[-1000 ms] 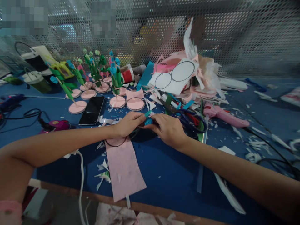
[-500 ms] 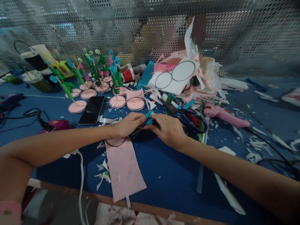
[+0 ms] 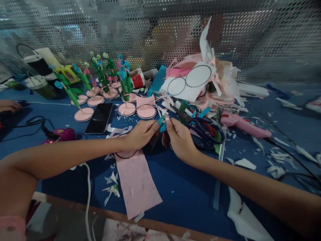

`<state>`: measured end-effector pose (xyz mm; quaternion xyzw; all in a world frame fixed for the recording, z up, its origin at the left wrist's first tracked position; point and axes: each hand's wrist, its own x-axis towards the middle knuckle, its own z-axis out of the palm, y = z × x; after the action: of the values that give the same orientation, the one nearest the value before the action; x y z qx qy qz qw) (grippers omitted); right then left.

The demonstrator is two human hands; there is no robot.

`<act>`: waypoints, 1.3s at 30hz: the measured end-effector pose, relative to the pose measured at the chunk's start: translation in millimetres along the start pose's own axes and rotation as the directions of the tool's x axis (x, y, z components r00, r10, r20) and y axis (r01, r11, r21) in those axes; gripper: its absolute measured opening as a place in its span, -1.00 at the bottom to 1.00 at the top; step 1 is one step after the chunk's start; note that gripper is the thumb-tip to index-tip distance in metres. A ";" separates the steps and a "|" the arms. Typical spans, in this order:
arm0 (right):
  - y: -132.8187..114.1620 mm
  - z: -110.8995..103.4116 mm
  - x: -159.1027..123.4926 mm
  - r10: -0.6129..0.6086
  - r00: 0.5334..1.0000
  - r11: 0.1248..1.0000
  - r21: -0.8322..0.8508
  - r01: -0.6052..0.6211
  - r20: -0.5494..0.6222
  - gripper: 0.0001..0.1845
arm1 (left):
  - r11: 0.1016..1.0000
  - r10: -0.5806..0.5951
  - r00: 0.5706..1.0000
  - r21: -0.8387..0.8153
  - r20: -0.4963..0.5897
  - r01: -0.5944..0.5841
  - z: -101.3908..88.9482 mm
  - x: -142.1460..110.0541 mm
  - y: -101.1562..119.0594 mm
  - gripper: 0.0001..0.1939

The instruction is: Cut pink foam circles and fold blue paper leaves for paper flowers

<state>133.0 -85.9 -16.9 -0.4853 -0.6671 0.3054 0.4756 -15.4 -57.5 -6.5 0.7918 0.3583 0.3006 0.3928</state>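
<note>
Between my two hands is a small blue piece (image 3: 163, 127), which looks like paper or felt. My left hand (image 3: 141, 134) pinches it from the left, thumb on top. From the other side my right hand (image 3: 182, 139) pinches it too, its thumb upright near the edge. The fingers hide most of the piece. Below my left wrist a pink felt strip (image 3: 137, 184) with a drawn circle lies on the blue table. Dark-handled scissors (image 3: 208, 132) rest just right of my right hand.
Several paper flowers on round pink bases (image 3: 126, 108) stand at the back left, beside a black phone (image 3: 99, 117). A pink glue gun (image 3: 244, 125) lies right, below a heap of scraps (image 3: 200, 78). Another person's hand (image 3: 10, 105) is at the left edge.
My right hand has turned and its thumb has risen, showing more of the blue piece. Another person's hand has appeared at the left edge. The view has shifted slightly.
</note>
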 end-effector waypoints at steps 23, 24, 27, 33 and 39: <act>2.5 -10.2 5.7 -0.111 0.975 0.994 0.001 0.113 0.195 -0.50 | 0.833 -0.182 0.968 -0.497 0.170 0.244 1.8 2.5 -4.0 -0.51; 1.9 -8.3 4.8 -0.066 0.979 0.997 0.052 0.057 0.192 -0.49 | 0.857 -0.175 0.975 -0.467 0.136 0.219 1.6 2.5 -4.7 -0.51; 0.3 -4.3 3.2 0.062 0.983 0.968 0.231 -0.101 0.170 -0.49 | 0.969 -0.071 0.997 -0.241 -0.026 0.062 -1.4 1.8 -7.1 -0.51; -4.0 -3.4 5.6 0.202 0.957 0.858 0.434 -0.274 0.206 -0.46 | 0.895 0.284 0.958 0.369 -0.033 -0.252 -9.4 0.2 -7.3 -0.63; -8.2 -2.1 6.0 0.210 0.946 0.830 0.466 -0.307 0.249 -0.47 | 0.887 0.297 0.954 0.381 -0.045 -0.259 -7.9 -1.9 -4.0 -0.71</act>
<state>131.6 -83.3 -7.0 -0.4009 -0.5351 0.5731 0.4739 -23.8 -54.0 -6.1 0.8784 0.3110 0.3207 0.1700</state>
